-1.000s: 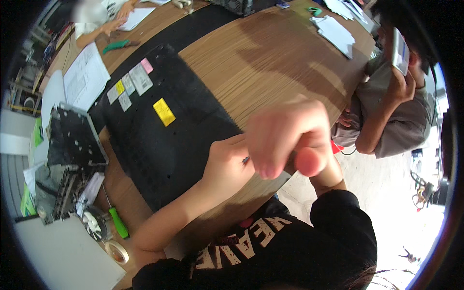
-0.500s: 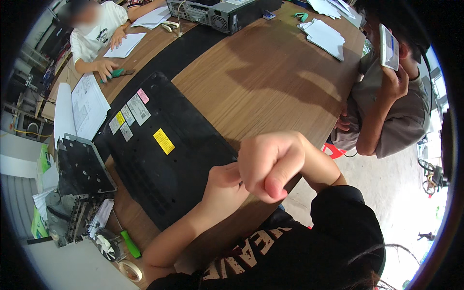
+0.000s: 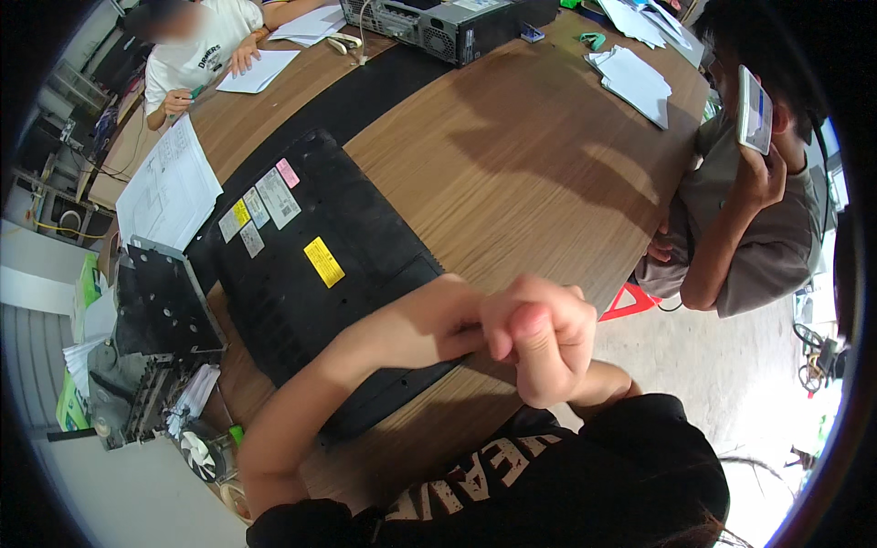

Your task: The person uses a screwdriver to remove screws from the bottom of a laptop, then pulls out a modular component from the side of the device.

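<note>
- Wooden table (image 3: 521,173), brown, fills the middle; dark strip (image 3: 384,73) runs across it.
- Person in grey-brown shirt (image 3: 767,247) at right edge of table, phone raised near the head.
- Black laptop (image 3: 370,228) lies flat on table, underside up, labels showing; left forearm crosses above its near part.
- Desktop computer case (image 3: 438,29), dark, at far side.
- Black metal casing (image 3: 164,297), tilted, left of laptop.
- Printed sheets (image 3: 169,192), beyond casing.
- Right hand (image 3: 548,342): curled into a fist, thumb toward camera, raised near laptop's near right corner; can't tell if anything is inside.
- Left hand (image 3: 457,320): meets right hand, fingers mostly hidden; grip can't be told.
- Phone (image 3: 755,110), pale, in that person's hand.
- Small fan (image 3: 199,455), white blades, lower left.
- Yellow label (image 3: 323,262) on laptop.
</note>
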{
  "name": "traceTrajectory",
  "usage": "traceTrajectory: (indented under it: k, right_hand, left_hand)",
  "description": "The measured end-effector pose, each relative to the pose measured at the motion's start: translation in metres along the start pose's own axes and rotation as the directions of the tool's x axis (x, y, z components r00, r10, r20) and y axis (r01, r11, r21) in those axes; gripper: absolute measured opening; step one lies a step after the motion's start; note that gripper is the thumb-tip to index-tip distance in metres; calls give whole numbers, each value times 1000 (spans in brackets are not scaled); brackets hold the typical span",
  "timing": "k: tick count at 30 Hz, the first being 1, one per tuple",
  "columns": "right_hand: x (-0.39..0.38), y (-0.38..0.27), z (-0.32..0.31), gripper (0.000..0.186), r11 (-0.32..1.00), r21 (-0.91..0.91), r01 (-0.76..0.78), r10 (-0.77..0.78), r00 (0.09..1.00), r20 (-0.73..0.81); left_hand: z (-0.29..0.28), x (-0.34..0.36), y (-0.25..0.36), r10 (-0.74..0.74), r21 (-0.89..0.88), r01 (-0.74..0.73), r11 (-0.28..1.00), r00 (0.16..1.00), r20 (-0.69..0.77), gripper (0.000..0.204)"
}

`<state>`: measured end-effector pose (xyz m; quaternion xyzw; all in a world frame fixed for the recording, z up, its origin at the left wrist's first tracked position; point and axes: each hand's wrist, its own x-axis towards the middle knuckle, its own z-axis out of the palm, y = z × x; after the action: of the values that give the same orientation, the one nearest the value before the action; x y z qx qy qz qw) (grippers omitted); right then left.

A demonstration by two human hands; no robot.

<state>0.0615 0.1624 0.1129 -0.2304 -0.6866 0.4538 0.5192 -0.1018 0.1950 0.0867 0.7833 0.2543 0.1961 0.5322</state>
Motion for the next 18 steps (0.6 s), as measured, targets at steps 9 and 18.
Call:
traceTrajectory:
  k: [9, 18]
  right_hand:
    - [-13, 2, -8, 27, 994, -111, -17, -1, 987, -159]
    - [11, 2, -12, 10, 986, 151, -67, 19, 953, 303]
  left_hand:
    - [26, 1, 9, -69, -35, 63, 997, 971, -227, 9]
    - [58, -26, -3, 144, 246, 13, 969, 780, -609, 15]
